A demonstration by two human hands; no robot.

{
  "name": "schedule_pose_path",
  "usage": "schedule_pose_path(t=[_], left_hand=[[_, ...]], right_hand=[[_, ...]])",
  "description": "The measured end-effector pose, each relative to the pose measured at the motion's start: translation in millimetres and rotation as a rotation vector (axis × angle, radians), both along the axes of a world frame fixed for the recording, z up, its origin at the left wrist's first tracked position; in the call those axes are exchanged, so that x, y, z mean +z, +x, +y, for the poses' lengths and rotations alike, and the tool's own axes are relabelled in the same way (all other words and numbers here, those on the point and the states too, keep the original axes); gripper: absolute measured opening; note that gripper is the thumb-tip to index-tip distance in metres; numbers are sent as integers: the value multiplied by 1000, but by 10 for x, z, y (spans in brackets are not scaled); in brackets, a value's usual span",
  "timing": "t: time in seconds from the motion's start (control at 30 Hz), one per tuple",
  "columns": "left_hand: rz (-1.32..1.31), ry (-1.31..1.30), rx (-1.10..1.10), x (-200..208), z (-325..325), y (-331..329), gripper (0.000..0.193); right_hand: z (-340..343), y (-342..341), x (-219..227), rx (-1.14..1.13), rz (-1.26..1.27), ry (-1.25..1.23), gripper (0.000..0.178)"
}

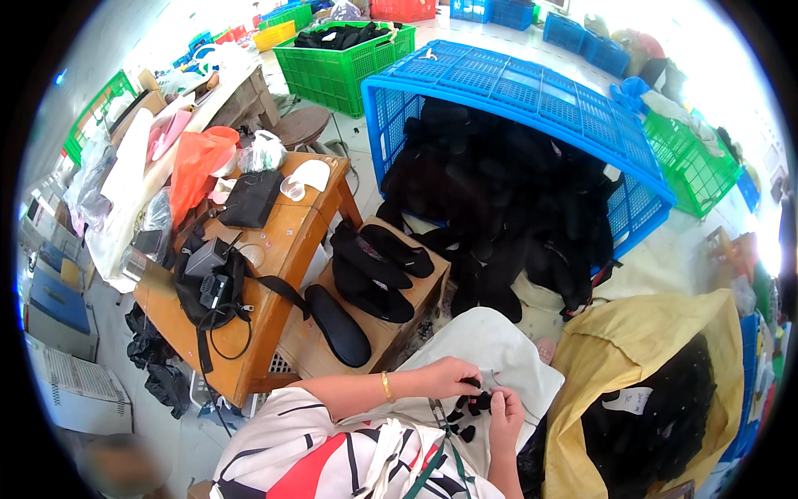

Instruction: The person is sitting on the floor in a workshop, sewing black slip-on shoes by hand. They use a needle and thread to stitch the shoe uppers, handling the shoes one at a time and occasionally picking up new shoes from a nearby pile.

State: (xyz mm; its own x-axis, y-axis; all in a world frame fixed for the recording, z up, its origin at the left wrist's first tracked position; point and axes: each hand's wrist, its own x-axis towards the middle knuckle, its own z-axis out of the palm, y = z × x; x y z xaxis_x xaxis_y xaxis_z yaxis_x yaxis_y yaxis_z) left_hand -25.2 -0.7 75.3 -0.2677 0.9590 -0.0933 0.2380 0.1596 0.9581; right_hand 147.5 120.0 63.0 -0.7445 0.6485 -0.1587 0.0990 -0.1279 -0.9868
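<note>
Over a pale cloth (499, 349) spread on my lap, my left hand (450, 377) is closed in a pinch on a small black fabric piece (471, 383). Close beside it, my right hand (505, 413) pinches black fabric too; whether both hold the same piece I cannot tell. Several more small black scraps (465, 433) lie just below the fingers. Next to them on my lap rest metal scissors (438, 411), partly hidden, and a dark green cord (426, 477). A gold-coloured bracelet (386, 387) circles my left wrist.
Ahead, a blue crate (532, 79) on its side spills black shoes or slippers (499, 191). More black footwear (366, 274) sits on a cardboard box (420, 312). A wooden table (291, 220) stands left, a yellow sack (632, 333) right, a green crate (320, 79) behind.
</note>
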Motion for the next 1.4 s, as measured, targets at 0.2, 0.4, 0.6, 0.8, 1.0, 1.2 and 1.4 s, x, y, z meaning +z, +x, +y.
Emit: schedule_pose_path(t=[0.2,0.4,0.6,0.8,1.0,1.2,1.4], left_hand=[[272,98,-77,77,-61,52,17],[277,109,7,141,-44,94,16],[322,251,367,158,-70,-272,14],[496,312,531,374,-119,-465,18],[625,368,521,383,-230,-551,21],[435,299,564,345,-282,-544,16],[93,181,462,242,-268,-447,14]], right_hand=[[12,-46,-22,115,-109,-96,9],[12,-89,-39,-57,-100,-24,15],[-13,-157,21,201,-272,114,21],[-605,-455,47,775,-410,699,42],[-781,-492,-70,1002,-489,880,46],[-568,-314,-48,712,-404,1027,32],[-186,-298,133,211,-143,520,20]])
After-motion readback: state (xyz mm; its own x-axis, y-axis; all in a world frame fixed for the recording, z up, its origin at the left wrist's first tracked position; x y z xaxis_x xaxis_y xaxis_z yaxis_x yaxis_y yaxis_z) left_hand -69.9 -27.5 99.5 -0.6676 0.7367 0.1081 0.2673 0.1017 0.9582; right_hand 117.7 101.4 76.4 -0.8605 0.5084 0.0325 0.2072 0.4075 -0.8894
